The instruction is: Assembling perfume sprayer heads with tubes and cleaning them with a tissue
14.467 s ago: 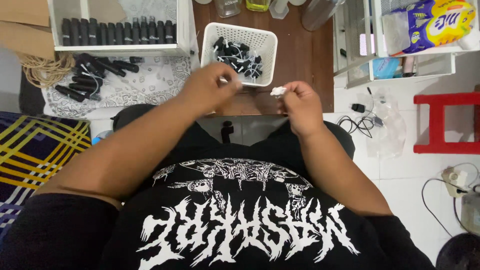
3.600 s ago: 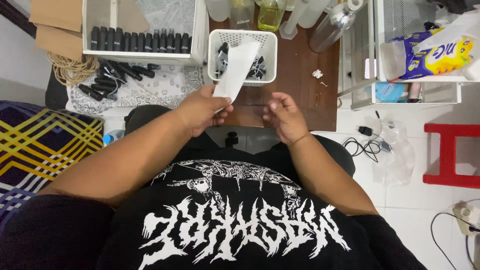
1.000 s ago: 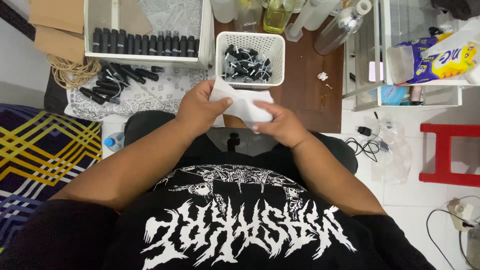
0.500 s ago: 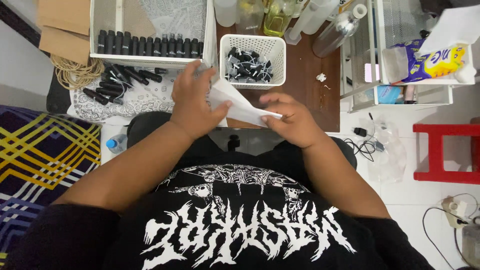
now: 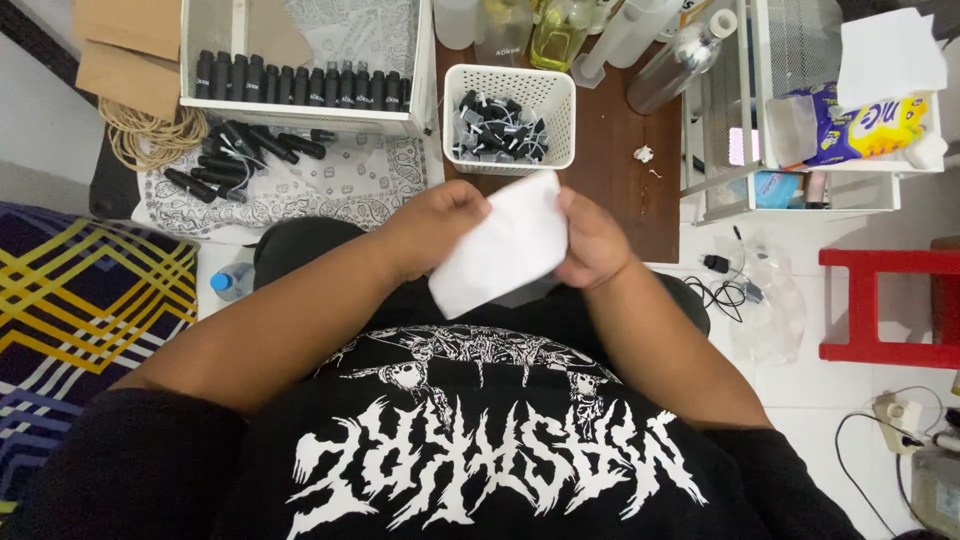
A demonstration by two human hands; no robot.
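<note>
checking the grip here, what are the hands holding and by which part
Both hands hold a white paper sheet: left hand at its left edge, right hand at its right edge.

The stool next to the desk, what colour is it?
The stool is red, seen in the head view, at the right edge.

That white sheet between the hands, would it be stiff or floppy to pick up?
The white sheet looks thin and probably floppy: it bends between the left hand and right hand. Likely very light, since fingertips alone carry it. It probably creases or tears easily.
</note>
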